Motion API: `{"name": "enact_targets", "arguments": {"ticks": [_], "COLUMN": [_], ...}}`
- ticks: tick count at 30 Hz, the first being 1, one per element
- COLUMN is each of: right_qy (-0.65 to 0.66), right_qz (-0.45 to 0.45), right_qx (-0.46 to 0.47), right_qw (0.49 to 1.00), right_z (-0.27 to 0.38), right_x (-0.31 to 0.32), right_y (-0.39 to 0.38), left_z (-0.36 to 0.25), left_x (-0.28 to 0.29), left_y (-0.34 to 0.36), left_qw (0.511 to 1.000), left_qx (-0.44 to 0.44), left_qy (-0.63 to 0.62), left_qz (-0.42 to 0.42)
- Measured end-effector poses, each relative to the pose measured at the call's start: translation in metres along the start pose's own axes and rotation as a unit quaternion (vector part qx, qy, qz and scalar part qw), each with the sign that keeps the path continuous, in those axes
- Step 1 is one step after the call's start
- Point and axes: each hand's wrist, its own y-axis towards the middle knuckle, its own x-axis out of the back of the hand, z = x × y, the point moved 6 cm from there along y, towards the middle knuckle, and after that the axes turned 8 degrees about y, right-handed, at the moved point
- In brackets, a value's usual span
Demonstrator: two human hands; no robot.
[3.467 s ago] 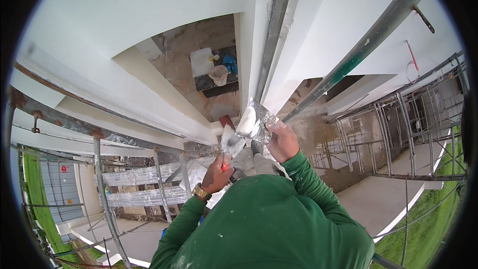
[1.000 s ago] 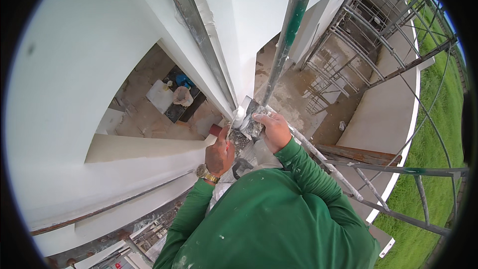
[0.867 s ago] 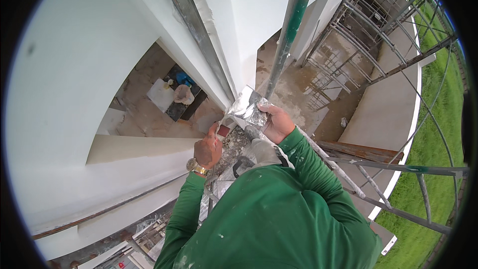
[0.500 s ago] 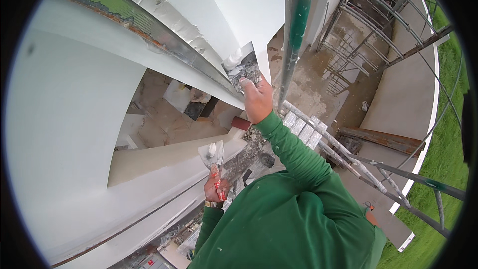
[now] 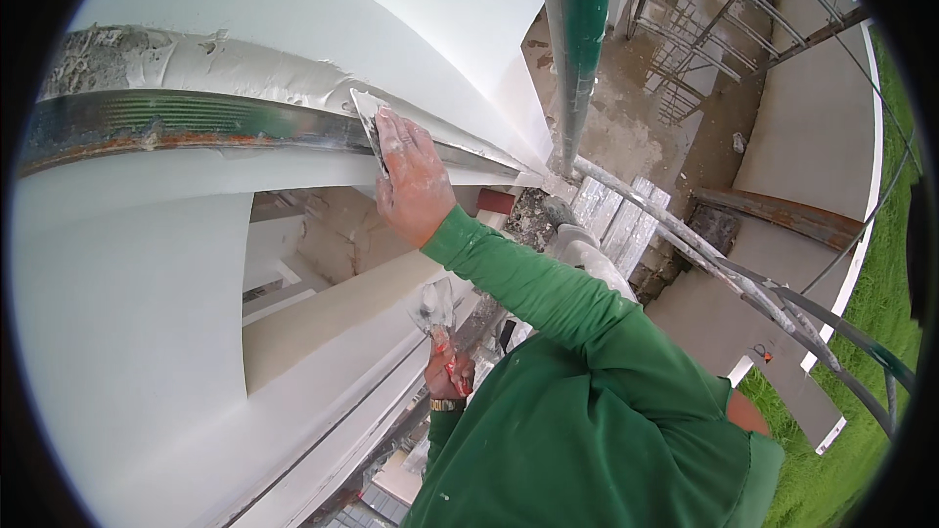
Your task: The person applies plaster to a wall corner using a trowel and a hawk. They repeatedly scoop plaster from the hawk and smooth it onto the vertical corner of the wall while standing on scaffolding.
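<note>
**Plastering a white ledge from scaffolding**

The right hand (image 5: 413, 181) presses a filler blade (image 5: 370, 127) against wet plaster (image 5: 245, 64) above a rusty metal strip (image 5: 196, 127). The left hand (image 5: 448, 372) holds a putty knife (image 5: 433, 308) lower down. A green scaffold pole (image 5: 579, 29) rises just beside.

A green, paint-worn scaffold pole (image 5: 579, 29) runs down from the far top edge, just right of the white curved wall (image 5: 127, 332). Below it, plaster-spattered planks (image 5: 616, 220) lie beside a slanting grey scaffold tube (image 5: 743, 284). Far below on the right lie a bare concrete slab (image 5: 812, 137) and, along the right rim, a strip of green grass (image 5: 880, 313). More scaffold frames (image 5: 714, 29) stand at the far top right. A rusty, green-streaked metal rail (image 5: 196, 122) crosses the wall at the upper left.
</note>
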Motion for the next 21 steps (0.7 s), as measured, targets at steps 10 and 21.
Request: {"name": "enact_targets", "arguments": {"ticks": [10,21], "right_qy": [-0.008,0.323], "right_qz": [0.228,0.264], "right_qx": [-0.101,-0.167], "right_qw": [0.968,0.893], "right_z": [-0.016,-0.007], "right_x": [0.024,0.14], "right_y": [0.04,0.002], "left_z": [0.005,-0.006], "left_x": [-0.009,-0.123], "left_y": [0.01,0.026], "left_qw": [0.998,0.972], "left_qx": [0.027,0.073], "left_qy": [0.054,-0.045], "left_qz": [0.021,0.217]}}
